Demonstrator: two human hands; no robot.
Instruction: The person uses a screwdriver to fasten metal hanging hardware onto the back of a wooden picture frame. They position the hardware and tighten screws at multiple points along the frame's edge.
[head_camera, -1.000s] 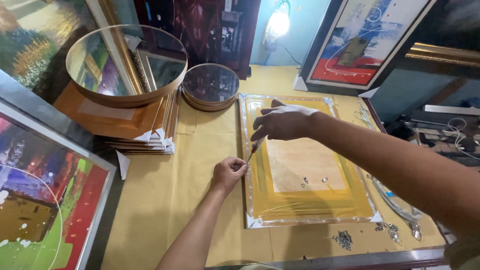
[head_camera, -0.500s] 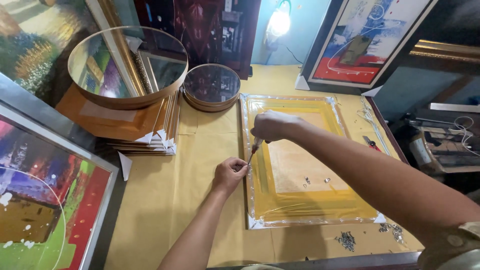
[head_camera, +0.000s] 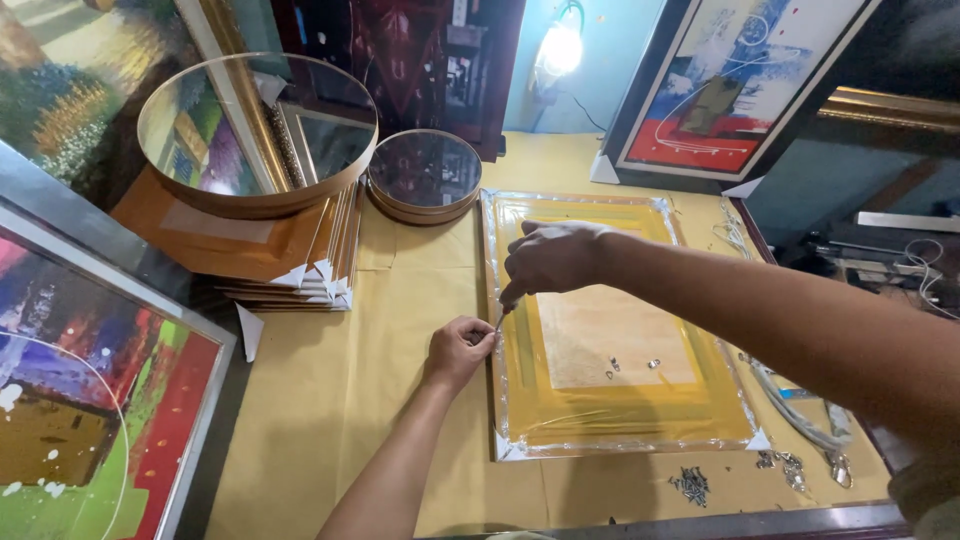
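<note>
A yellow picture frame (head_camera: 610, 420) wrapped in clear plastic lies face down on the paper-covered table (head_camera: 330, 390). My left hand (head_camera: 458, 350) rests at the frame's left edge, fingers pinched against the plastic wrap there. My right hand (head_camera: 552, 258) hovers just above it, holding a small thin tool (head_camera: 502, 316) whose tip points down at the same spot on the left edge. Which kind of tool it is cannot be made out. A few small metal bits (head_camera: 630, 366) lie on the frame's backing board.
Two round mirrors, a large one (head_camera: 258, 135) on a stack of wrapped frames (head_camera: 290, 265) and a small one (head_camera: 424, 175), stand at the back left. Colourful paintings (head_camera: 80, 400) lean at the left and a painting (head_camera: 735, 85) at the back right. Loose screws (head_camera: 692, 486) lie near the front edge.
My right hand has slid slightly nearer along the frame's left edge, towards my left hand. The left hand has stayed in place.
</note>
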